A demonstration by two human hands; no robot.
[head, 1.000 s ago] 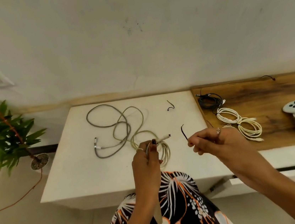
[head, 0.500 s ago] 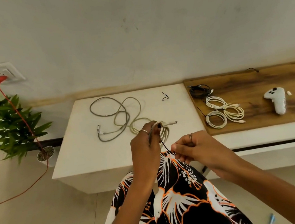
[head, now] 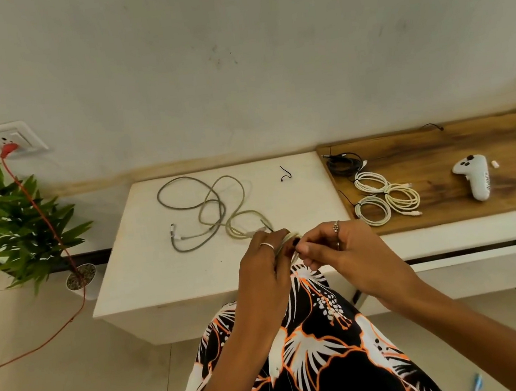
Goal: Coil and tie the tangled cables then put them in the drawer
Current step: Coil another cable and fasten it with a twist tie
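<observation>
My left hand [head: 263, 259] grips a coiled pale cable [head: 289, 240] at the front edge of the white table [head: 136, 275]. My right hand [head: 334, 247] meets it from the right, fingers pinching a thin black tie at the coil; the tie is mostly hidden between the fingers. The rest of this pale cable [head: 241, 226] trails back onto the table, tangled with a grey cable [head: 186, 204]. A spare black tie [head: 285, 173] lies at the table's back. Three coiled white cables [head: 387, 199] and a coiled black cable [head: 343, 163] lie on the wooden top [head: 440, 153].
A white controller [head: 475, 180] rests on the wooden top at the right. A drawer front [head: 486, 264] sits below that top. A potted plant [head: 19, 224] stands left of the table, with a red cord [head: 41, 215] running from a wall socket [head: 12, 139].
My right hand has carried the black tie from the table's right side to the coil in my left hand. The hands now touch, and the camera has pulled back and tilted.
</observation>
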